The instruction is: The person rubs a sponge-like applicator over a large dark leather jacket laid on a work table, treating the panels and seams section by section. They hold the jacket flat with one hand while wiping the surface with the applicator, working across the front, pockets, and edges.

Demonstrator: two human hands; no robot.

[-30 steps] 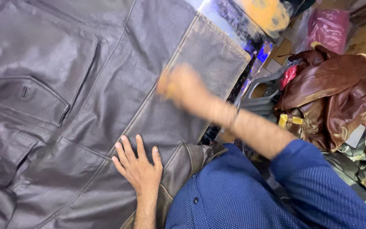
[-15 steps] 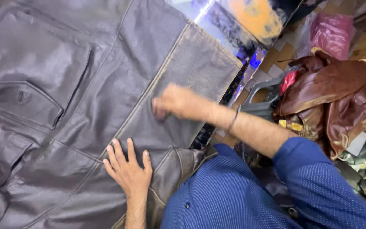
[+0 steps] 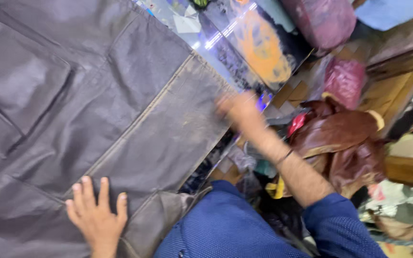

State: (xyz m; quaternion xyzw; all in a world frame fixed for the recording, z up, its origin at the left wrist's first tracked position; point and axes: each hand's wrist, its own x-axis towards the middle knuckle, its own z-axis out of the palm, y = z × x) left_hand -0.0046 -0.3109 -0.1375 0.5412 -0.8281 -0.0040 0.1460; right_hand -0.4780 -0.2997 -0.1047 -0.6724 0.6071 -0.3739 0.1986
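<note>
jacket: dark brown leather jacket, spread flat, seams and pocket visible
left hand: fingers apart, flat on jacket
right hand: blurred at jacket edge, grip cannot tell

Dark brown leather jacket: smooth grain, soft low sheen, stitched seams raised; the panel at its edge looks duller and scuffed. Bench surface is glossy and reflective, with a printed finish. Reddish-brown leather pieces beside it are shinier, creased. Pink plastic bag is thin, crinkled. Blue shirt is matt woven cloth with fine dots.
</note>
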